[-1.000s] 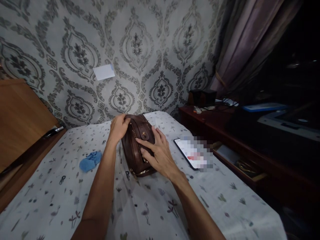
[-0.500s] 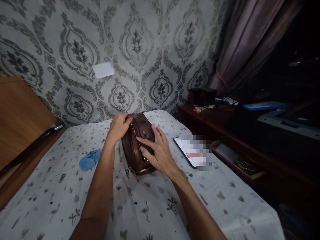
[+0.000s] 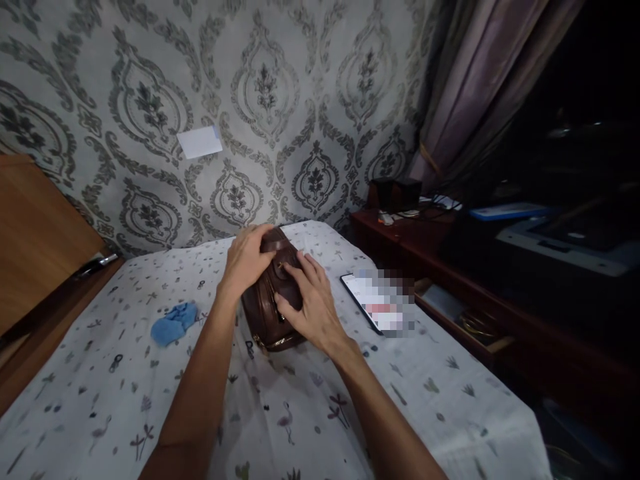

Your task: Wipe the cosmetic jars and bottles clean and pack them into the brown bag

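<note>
A brown leather bag [image 3: 261, 312] with gold zippers and a small gold emblem lies on the patterned sheet in front of me. My left hand [image 3: 245, 262] grips its far left edge, thumb on the front near the flap and fingers wrapped over the side, partly hidden. On the bag's right side rests my right hand [image 3: 316, 308], its fingers spread across the front. The right index fingertip is near the emblem, and the thumb lies beside a zipper. I see no opening into the bag.
Left of the bag is a crumpled blue cloth [image 3: 173, 325]. A phone [image 3: 367, 307] with a partly blurred screen lies to the right. Beyond the bed's right edge stands a dark red desk [image 3: 380, 240] with an open drawer [image 3: 463, 320]. A wooden board [image 3: 45, 233] rises at left.
My left hand has slid a little across the bag, its thumb now nearer the flap. My right fingers have moved up towards the emblem. The view has shifted slightly.
</note>
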`<state>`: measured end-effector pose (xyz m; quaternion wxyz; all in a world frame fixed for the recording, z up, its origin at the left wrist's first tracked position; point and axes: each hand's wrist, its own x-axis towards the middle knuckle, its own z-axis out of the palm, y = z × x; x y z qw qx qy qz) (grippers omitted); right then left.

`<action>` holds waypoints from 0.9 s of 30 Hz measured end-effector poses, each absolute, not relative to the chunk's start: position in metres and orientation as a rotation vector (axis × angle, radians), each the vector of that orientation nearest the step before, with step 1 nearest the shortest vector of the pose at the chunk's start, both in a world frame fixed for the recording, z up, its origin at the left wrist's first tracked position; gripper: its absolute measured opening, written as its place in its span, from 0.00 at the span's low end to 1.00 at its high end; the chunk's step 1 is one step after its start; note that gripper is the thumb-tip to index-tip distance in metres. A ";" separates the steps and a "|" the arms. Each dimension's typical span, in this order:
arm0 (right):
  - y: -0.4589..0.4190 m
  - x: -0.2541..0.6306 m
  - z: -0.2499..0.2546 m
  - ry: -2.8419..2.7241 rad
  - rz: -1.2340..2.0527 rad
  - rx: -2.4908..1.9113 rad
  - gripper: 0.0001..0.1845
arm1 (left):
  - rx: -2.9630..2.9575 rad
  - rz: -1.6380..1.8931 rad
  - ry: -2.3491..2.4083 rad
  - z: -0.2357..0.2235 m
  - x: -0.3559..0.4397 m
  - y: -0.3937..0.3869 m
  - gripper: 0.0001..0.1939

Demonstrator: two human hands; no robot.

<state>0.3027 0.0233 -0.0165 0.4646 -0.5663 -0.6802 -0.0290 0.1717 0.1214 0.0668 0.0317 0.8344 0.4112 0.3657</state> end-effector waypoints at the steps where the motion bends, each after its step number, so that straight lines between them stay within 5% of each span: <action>1: 0.023 0.302 -0.016 -1.666 -0.073 -1.387 0.28 | 2.556 1.116 1.231 0.065 0.175 0.121 0.21; 9: 0.022 0.301 -0.013 -1.637 -0.072 -1.362 0.27 | 2.380 1.133 1.080 0.068 0.187 0.117 0.06; 27: 0.021 0.300 -0.014 -1.625 -0.014 -1.392 0.34 | 2.043 1.149 0.968 0.064 0.187 0.123 0.14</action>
